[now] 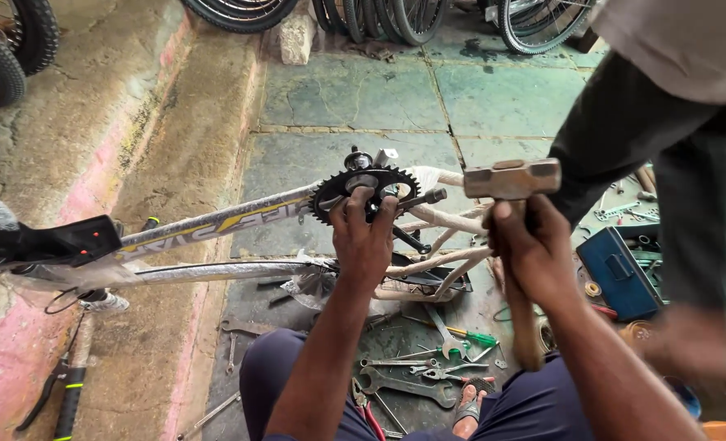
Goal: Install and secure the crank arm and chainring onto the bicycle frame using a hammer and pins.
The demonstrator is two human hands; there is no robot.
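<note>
Dark blue trousered knees (298, 384) frame grey steel spanners (408, 384) scattered on the stone floor (502, 98). Above them, the right hand (534, 249) is clenched around the wooden handle of a worn steel-headed hammer (512, 178), raised beside the left hand (365, 237), which grasps the black toothed chainring (365, 184) on the wrapped bicycle frame (216, 222). Beyond, another person's dark trouser leg (624, 131) stands by tyres (379, 16).

At frame centre the black toothed metal chainring (365, 192) looks matt, while the hammer (513, 179) pairs a dull, worn metal head with a smooth wooden handle.
</note>
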